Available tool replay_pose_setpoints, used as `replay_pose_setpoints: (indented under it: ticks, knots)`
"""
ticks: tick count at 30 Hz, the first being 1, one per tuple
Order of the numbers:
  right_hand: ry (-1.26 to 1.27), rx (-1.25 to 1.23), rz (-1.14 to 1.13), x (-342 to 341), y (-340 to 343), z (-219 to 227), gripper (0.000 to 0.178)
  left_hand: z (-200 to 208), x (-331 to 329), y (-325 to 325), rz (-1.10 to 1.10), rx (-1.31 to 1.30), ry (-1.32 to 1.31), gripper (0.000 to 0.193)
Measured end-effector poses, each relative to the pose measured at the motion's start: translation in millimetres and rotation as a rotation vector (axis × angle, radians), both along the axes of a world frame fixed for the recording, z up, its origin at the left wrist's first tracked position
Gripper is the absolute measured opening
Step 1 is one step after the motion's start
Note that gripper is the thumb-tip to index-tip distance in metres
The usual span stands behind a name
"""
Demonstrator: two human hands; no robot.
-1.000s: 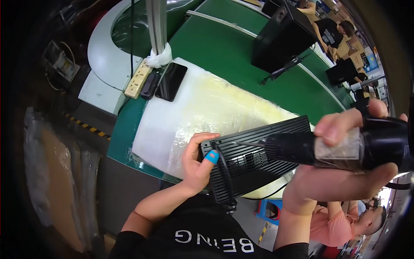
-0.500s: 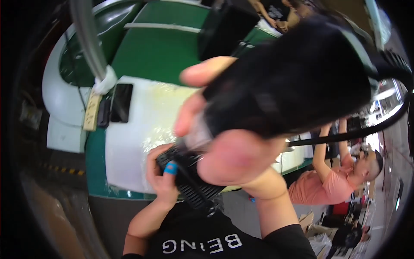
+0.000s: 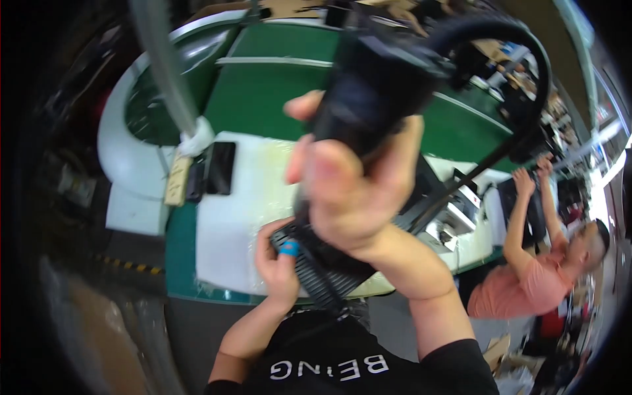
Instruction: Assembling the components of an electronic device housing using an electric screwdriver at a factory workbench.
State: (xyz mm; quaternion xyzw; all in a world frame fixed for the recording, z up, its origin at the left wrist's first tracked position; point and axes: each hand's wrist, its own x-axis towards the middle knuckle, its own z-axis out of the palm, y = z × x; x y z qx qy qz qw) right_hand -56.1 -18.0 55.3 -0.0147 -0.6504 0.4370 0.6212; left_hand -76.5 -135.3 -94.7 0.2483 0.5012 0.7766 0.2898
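My right hand (image 3: pixel 355 197) is wrapped round a black corded power tool (image 3: pixel 372 85), which looks like an electric screwdriver. It is raised close to the camera and blurred. The tool's lower end points down at a black, ribbed, box-like part (image 3: pixel 322 280), but whether the tip touches it is hidden behind my hand. My left hand (image 3: pixel 279 266), with a blue band on the thumb, grips the far left corner of that part. The ribbed part is held tilted at the table's near edge, in front of my body.
A white padded sheet (image 3: pixel 224 243) covers the near part of the green table (image 3: pixel 263 99). On its left lie a phone (image 3: pixel 220 168) and a power strip (image 3: pixel 175 181) beside a metal pole (image 3: pixel 161 66). A white open box (image 3: pixel 454 227) stands right. A co-worker (image 3: pixel 526 283) reaches over the table there.
My right hand and the power tool have moved farther from the camera, and the tool stands more upright. The view has shifted, bringing more of the table's right side into sight.
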Motion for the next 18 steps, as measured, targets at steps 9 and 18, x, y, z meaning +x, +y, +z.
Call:
replay_pose_setpoints:
  ticks: [9, 18]
  knots:
    - [-0.041, 0.122, -0.088, 0, -11, 7, 0.056, 0, 0, 1, -0.040, 0.087, -0.015, 0.033]
    - [-0.053, 0.049, -0.331, 86, 6, 71, 0.062, -5, -3, 4, -0.020, 0.048, 0.213, 0.045]
